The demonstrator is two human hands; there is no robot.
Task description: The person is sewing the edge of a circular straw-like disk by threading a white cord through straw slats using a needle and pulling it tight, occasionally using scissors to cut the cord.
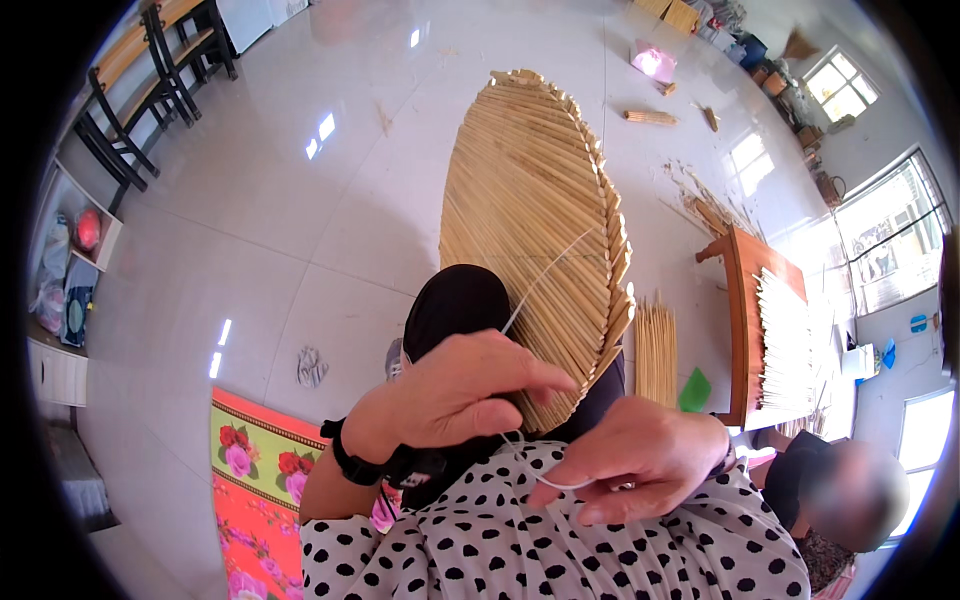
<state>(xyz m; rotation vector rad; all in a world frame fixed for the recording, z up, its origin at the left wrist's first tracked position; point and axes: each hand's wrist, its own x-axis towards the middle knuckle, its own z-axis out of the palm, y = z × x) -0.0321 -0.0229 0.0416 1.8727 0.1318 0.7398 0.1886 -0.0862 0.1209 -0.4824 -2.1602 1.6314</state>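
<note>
A long oval mat of straw-coloured sticks [535, 180], its right edge stepped with cut ends, leans across my knees and points away from me. My left hand [460, 390] lies over its near end, forefinger stretched out and thumb apart from it. A thin white cord [548, 270] crosses the mat and passes under that hand. Below the thumb the cord comes out again in a slack curve, reaching my right hand [645, 460]. The right fingers are closed on the cord, low and to the right of the mat's tip. The undersides of the left fingers are hidden.
A bundle of sticks [655, 350] lies right of the mat, by a wooden table [745, 330] bearing more sticks. Another person [850, 490] sits at the lower right. A flowered red mat [260, 500] covers floor at left; chairs [150, 90] stand at the far left.
</note>
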